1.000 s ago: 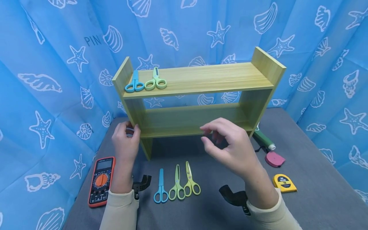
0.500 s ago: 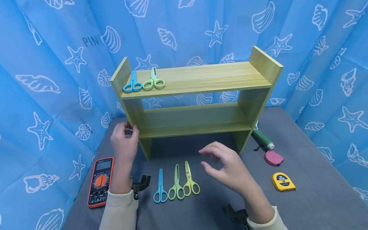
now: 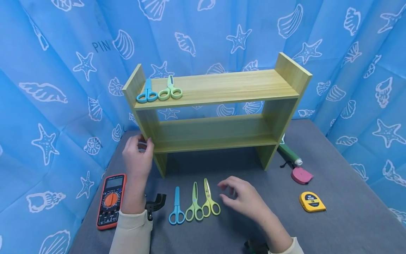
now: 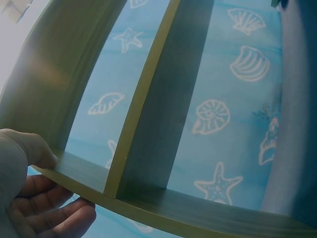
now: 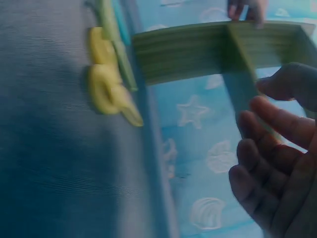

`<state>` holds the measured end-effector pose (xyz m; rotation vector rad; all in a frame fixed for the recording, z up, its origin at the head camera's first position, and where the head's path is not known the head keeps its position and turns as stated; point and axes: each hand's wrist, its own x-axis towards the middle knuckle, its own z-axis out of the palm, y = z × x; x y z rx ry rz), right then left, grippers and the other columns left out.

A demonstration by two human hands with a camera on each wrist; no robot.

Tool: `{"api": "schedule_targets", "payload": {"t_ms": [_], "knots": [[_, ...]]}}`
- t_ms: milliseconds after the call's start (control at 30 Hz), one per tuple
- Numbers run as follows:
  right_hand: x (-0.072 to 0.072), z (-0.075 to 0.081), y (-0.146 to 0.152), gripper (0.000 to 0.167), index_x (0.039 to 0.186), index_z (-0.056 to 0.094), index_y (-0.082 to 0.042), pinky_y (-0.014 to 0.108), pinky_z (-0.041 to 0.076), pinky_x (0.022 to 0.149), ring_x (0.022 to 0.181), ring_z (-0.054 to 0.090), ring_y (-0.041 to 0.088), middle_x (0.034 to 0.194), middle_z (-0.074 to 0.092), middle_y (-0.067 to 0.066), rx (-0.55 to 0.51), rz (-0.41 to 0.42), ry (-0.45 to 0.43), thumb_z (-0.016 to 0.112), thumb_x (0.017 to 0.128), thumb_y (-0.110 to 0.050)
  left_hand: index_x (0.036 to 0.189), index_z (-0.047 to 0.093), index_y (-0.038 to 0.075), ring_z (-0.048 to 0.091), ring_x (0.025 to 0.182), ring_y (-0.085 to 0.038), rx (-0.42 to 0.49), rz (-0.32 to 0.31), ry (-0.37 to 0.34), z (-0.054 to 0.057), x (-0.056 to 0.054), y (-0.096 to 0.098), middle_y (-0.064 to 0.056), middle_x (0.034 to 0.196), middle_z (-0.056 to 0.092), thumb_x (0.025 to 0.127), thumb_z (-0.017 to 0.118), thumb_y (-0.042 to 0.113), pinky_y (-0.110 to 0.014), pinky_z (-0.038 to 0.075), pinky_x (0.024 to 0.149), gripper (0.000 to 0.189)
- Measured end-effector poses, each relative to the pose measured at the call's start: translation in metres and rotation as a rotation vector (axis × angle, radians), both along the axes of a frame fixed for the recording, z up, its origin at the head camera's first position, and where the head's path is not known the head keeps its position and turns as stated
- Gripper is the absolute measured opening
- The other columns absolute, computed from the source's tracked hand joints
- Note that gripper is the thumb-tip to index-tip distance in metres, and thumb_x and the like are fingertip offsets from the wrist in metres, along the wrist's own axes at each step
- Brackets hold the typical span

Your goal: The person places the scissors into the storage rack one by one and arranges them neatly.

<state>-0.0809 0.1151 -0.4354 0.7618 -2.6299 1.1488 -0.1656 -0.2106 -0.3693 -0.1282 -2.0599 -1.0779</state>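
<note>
Over on the left of the counter point(image 3: 355, 218) I have an orange-and-black multimeter point(image 3: 111, 201), face up beside the left forearm. My left hand point(image 3: 137, 155) grips the left side panel of the wooden shelf point(image 3: 234, 84); on the left wrist feed I can make out the thumb against the panel's inner face and the other fingers curled at its outer side. The shelf stands upright in front of a blue curtain point(image 3: 203, 35) printed with white shells and starfish. At the left end of its top board lie the upper blue scissors point(image 3: 147, 92) and, just to their right, the upper green scissors point(image 3: 171, 89).

On the counter before the shelf I count three more pairs in a row, handles toward the camera: the lower blue scissors point(image 3: 177, 199), the lower green scissors point(image 3: 195, 202) and the yellow scissors point(image 3: 208, 200). Just right of these, my right hand point(image 3: 241, 197) has its fingers loosely bent and its thumb apart, with nothing between them.

Farther right I see a green roll point(image 3: 290, 154) partly behind the shelf, a pink tape measure point(image 3: 301, 175) close to it, and a yellow tape measure point(image 3: 312, 202) nearer the camera.
</note>
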Motion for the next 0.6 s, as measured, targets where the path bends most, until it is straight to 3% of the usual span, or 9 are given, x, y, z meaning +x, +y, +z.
{"api": "schedule_targets", "payload": {"t_ms": [133, 300, 467, 600], "knots": [[-0.001, -0.012, -0.006, 0.020, 0.106, 0.075, -0.013, 0.027, 0.048, 0.063, 0.073, 0.056, 0.005, 0.089, 0.065, -0.011, 0.087, -0.018, -0.156, 0.078, 0.087, -0.011, 0.105, 0.067, -0.005, 0.064, 0.083, -0.025, -0.016, 0.006, 0.016, 0.000, -0.001, 0.000, -0.016, 0.100, 0.065, 0.097, 0.068, 0.009, -0.014, 0.046, 0.067, 0.016], [-0.005, -0.022, -0.018, 0.013, 0.099, 0.076, -0.013, 0.030, 0.048, 0.062, 0.070, 0.057, 0.004, 0.082, 0.064, -0.014, 0.177, -0.044, -0.267, 0.076, 0.085, -0.013, 0.105, 0.067, -0.006, 0.065, 0.082, -0.026, -0.028, 0.011, 0.034, 0.000, -0.001, -0.001, -0.018, 0.100, 0.066, 0.096, 0.068, 0.008, -0.019, 0.049, 0.066, 0.016], [-0.005, -0.032, -0.029, 0.006, 0.082, 0.074, -0.014, 0.031, 0.049, 0.058, 0.062, 0.057, 0.006, 0.071, 0.064, -0.011, 0.244, -0.093, -0.269, 0.076, 0.078, -0.010, 0.105, 0.068, -0.005, 0.065, 0.081, -0.026, -0.024, 0.010, 0.018, 0.001, 0.000, 0.000, -0.017, 0.099, 0.066, 0.096, 0.068, 0.009, -0.030, 0.053, 0.065, 0.016], [-0.005, -0.037, -0.036, 0.013, 0.066, 0.067, -0.017, 0.028, 0.044, 0.050, 0.052, 0.048, 0.006, 0.060, 0.057, -0.012, 0.271, -0.137, -0.258, 0.074, 0.072, -0.008, 0.105, 0.067, -0.006, 0.065, 0.082, -0.028, -0.014, -0.006, 0.025, 0.002, 0.001, 0.000, -0.018, 0.099, 0.066, 0.096, 0.068, 0.008, -0.023, 0.051, 0.066, 0.017]]}}
